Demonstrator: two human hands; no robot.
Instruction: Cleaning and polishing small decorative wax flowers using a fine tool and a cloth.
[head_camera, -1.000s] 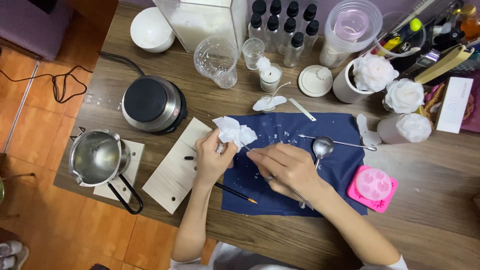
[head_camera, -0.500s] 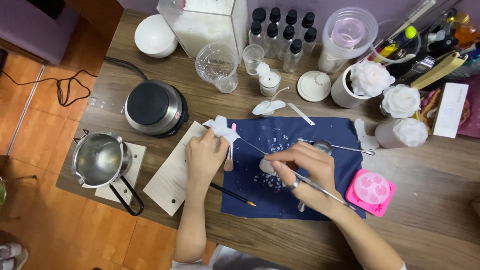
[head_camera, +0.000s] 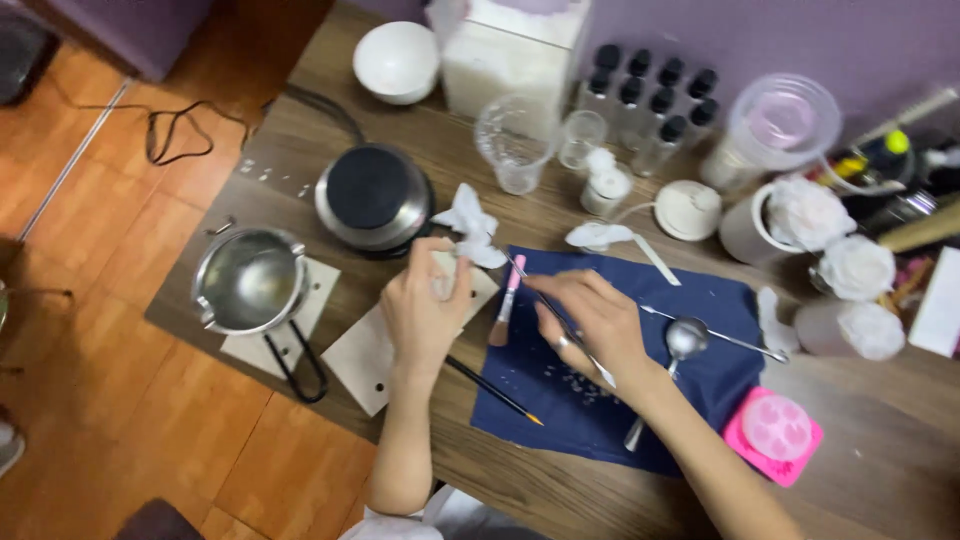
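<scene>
My left hand (head_camera: 428, 308) holds a crumpled white flower-like piece (head_camera: 470, 225) up over the left edge of a dark blue cloth (head_camera: 700, 380). My right hand (head_camera: 592, 318) grips long metal tweezers (head_camera: 548, 305) whose tip points at the white piece. A pink-handled brush (head_camera: 505, 302) lies on the cloth between the hands. A thin black brush with an orange tip (head_camera: 495, 390) lies under my left wrist. A metal spoon (head_camera: 672, 360) rests on the cloth to the right.
A steel pot (head_camera: 250, 280) on a white tile and a round black-topped heater (head_camera: 372, 198) stand at left. Cups, several dark-capped bottles (head_camera: 650, 95), a white bowl (head_camera: 396, 60), white flower shapes (head_camera: 855, 265) and a pink mould (head_camera: 775, 432) surround the cloth.
My left hand has lifted the white piece up and away from the cloth. My right hand now points the tweezers at it. The view has shifted right.
</scene>
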